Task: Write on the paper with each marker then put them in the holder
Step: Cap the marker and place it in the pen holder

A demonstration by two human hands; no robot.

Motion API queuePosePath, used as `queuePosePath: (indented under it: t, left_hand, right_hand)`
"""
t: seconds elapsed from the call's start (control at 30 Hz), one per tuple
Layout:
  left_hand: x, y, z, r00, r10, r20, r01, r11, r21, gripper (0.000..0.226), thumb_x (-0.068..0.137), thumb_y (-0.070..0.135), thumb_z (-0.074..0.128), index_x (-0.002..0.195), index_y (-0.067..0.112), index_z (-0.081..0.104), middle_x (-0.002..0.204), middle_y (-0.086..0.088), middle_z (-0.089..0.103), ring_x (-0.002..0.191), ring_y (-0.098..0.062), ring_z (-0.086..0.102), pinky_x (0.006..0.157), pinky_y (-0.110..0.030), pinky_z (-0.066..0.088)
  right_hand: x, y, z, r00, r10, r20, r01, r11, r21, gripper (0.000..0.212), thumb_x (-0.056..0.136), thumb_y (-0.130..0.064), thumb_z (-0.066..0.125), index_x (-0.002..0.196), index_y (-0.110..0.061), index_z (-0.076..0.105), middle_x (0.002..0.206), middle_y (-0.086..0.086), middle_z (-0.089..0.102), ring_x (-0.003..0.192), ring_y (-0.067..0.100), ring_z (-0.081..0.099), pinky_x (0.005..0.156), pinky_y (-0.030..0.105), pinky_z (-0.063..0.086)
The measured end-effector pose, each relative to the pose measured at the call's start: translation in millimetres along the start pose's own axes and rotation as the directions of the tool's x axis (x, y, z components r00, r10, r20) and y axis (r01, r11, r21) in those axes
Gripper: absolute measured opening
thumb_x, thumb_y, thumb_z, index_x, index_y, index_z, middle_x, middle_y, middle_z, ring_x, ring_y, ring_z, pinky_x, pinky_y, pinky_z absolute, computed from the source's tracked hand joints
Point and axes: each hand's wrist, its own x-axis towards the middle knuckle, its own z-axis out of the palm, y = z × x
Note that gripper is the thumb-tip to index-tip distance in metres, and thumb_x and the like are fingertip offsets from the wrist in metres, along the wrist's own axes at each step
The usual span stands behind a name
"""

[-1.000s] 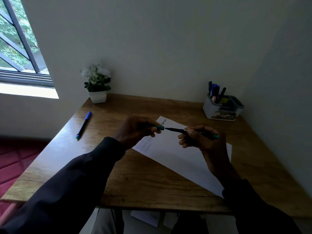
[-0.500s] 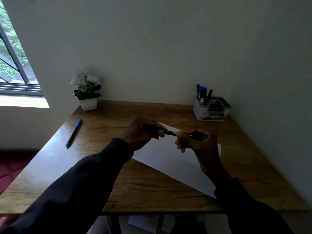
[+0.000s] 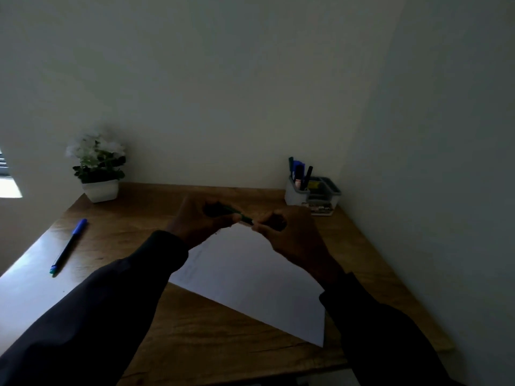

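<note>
Upright markers [image 3: 299, 171] in holder [image 3: 295, 195], left hand [image 3: 198, 218] and right hand [image 3: 284, 229] gripping green marker [image 3: 245, 218]

Home study corner: wooden desk [image 3: 195, 344], potted flowers [image 3: 97, 168], pen holder [image 3: 296, 195].

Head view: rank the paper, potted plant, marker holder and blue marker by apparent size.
1. paper: largest by far.
2-3. potted plant and marker holder: they look about alike, so I am not ranking them.
4. blue marker: long but thin, covering the smallest area.
</note>
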Motion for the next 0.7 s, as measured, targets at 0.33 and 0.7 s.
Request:
queuePosePath:
  t: [0.33,0.7]
  left_hand:
    - [18.1,11.1,14.3,0.995,-0.076,-0.058,0.065,0.981,-0.182,0.014,0.082,0.016,0.073,0.095,0.017,0.075,0.078,0.011,0.075,0.073,0.003,0.068,0.061,-0.006,0.048]
    - [12.1,-16.0,-8.9,0.987,-0.148,-0.058,0.137,0.979,-0.15,0.018,0.085,0.016,0.067,0.102,0.015,0.072,0.096,0.014,0.069,0.084,0.012,0.064,0.073,-0.012,0.047]
  right_hand:
    - [35.4,26.3,-3.2,0.984,0.166,-0.067,-0.164,0.986,0.04,0.016,0.097,-0.016,0.064,0.105,-0.003,0.067,0.098,0.01,0.07,0.084,0.019,0.066,0.075,0.037,0.059]
    - [140.3,109.2,-65.2,0.954,0.166,-0.251,-0.166,0.986,0.023,0.063,0.092,-0.002,0.064,0.136,-0.03,0.028,0.1,0.019,0.06,0.078,0.026,0.066,0.053,0.016,0.055]
